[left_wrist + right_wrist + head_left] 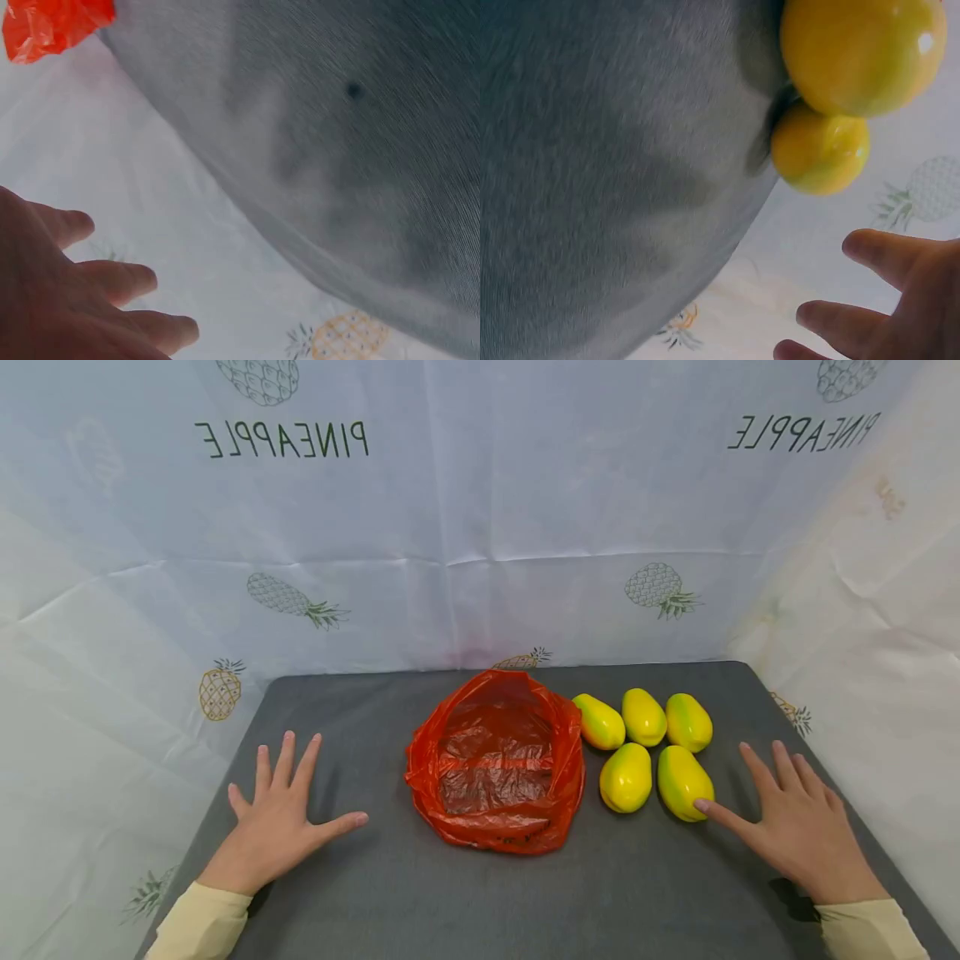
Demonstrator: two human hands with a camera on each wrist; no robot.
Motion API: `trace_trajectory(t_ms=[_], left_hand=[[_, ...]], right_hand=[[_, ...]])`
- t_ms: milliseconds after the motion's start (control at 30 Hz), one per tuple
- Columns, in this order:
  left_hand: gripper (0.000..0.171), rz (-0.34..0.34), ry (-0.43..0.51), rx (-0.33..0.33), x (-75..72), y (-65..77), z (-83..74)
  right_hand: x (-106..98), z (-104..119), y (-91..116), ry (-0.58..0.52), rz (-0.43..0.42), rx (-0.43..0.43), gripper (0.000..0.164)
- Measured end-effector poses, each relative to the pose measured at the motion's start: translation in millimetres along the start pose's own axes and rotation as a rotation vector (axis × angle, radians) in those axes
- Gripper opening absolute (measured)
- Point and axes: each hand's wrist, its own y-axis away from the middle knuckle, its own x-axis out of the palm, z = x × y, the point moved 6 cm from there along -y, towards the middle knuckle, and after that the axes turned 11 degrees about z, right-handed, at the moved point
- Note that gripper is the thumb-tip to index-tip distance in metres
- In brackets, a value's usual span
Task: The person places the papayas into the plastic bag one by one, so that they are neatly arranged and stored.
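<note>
A red plastic bag [427,777] stands on the grey table with its wide mouth facing up; inside, only its creased bottom shows. Just right of it sit several smooth yellow-green fruits that look like mangoes [626,778], in two rows. My left hand [273,827] is left of the bag, fingers spread, holding nothing. On the far right my right hand [802,831] has its fingers spread too. Its thumb tip overlaps the nearest mango [682,777] in the head view; whether they touch I cannot tell. Two mangoes [862,56] show beyond the fingers in the right wrist view.
The grey-covered table [480,902] has rounded far corners. A white cloth [480,510] printed with pineapples hangs behind it and along both sides. The rearmost mango on the left [600,722] lies against the bag's right side.
</note>
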Motion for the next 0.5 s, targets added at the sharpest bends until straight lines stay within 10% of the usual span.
trace_trajectory(t_ms=[500], left_hand=[[0.115,0.008,0.233,0.025,16.5,-32.3,-56.5]], right_hand=[[9,43,-6,-0.067,0.042,-0.021,0.107]])
